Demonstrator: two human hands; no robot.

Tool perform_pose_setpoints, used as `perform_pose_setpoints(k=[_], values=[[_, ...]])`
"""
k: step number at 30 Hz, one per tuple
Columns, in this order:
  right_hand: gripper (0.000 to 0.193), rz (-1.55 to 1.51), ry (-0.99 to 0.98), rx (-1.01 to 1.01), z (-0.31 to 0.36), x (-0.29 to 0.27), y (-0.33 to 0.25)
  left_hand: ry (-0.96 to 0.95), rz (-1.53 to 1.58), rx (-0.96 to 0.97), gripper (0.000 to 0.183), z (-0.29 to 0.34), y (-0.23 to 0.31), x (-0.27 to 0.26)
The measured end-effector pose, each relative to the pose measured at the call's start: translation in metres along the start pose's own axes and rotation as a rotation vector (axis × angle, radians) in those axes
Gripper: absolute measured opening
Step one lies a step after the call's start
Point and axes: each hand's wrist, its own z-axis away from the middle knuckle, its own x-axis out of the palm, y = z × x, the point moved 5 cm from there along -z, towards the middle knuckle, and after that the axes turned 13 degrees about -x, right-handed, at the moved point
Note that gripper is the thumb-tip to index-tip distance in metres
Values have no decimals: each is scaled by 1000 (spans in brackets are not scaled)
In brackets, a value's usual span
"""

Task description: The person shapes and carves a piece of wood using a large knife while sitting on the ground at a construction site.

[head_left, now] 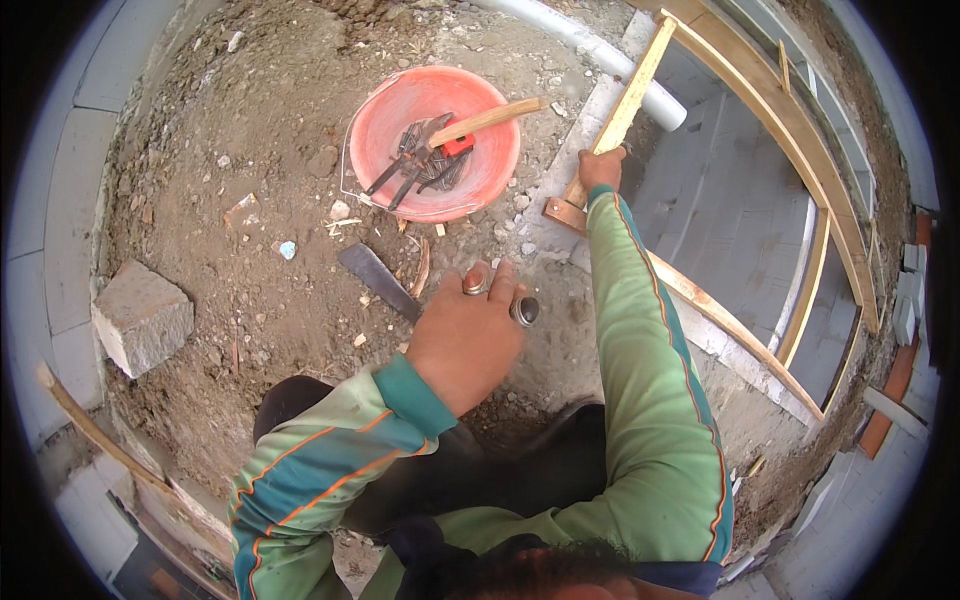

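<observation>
My right hand [602, 170] reaches ahead and is closed round the lower part of a pale wooden strip [638, 85]. This strip belongs to a wooden frame along the pit edge. Closer to me, my left hand [468, 335] is palm down over the soil, with rings on its fingers. Its fingers point ahead, slightly apart, with nothing visible in them; the palm side is hidden. A broad dark blade [376, 280] lies by this hand, which covers its near end. Ahead stands a red bucket [375, 120] holding a wood-handled hammer [490, 121], pincers [395, 170] and many nails [445, 178].
A grey pipe [600, 50] juts over the block-lined pit [735, 190] at the right. A rough stone block [143, 318] sits on the soil at the left, near a grey block wall [85, 200]. Wood chips and small stones lie about the bucket.
</observation>
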Motion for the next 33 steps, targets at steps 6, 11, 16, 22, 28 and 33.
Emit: perform_pose_setpoints(k=[6, 11, 16, 22, 28, 33], values=[[57, 55, -28, 131, 6, -9, -14, -118, 13, 32, 70, -14, -10, -4], [53, -4, -10, 150, 7, -13, -13, -197, -30, -6, 72, -27, -10, -2], [49, 91, 105, 141, 6, 6, -17, -348, -5, -166, 75, -42, -16, -15], [45, 116, 128, 154, 3, 16, -22, -278, 42, -243, 71, -35, -38, -17], [49, 101, 68, 154, -2, 17, -17, -233, 78, -260, 70, -37, -21, -34], [54, 179, -23, 120, -3, 23, -21, -172, 175, -254, 69, -31, 1, -62]])
